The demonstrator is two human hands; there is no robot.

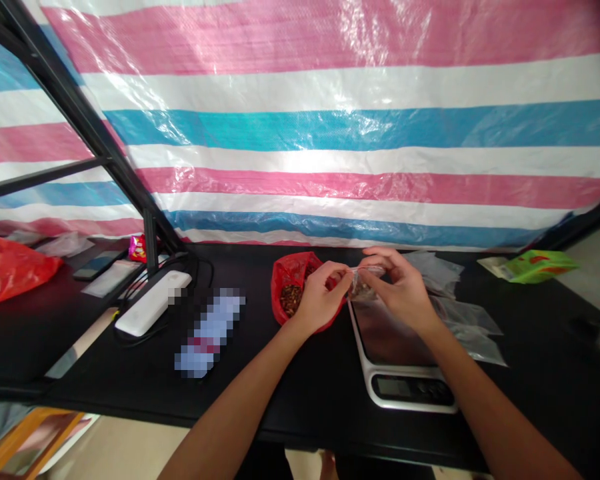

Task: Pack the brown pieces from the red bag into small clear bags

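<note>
Both my hands meet at a small clear plastic bag (364, 288) above the far end of a kitchen scale (395, 333). My left hand (325, 293) pinches the bag's left edge between thumb and fingers. On the other side, my right hand (397, 287) grips its top edge, fingers bent. Something pale brown shows inside the bag, too small to name. Partly behind my left hand stands a red plastic bag (283, 280), open at the top, with small brown pieces (291, 299) in it. The scale's display (394, 386) faces me and looks blank.
Flat clear bags (467, 319) lie right of the scale, with a green packet (540, 267) beyond. To the left are a white power strip (153, 303) with cables, a pixelated item (210, 333), a phone (99, 265) and another red bag (15, 270). A black frame post (151, 240) rises there.
</note>
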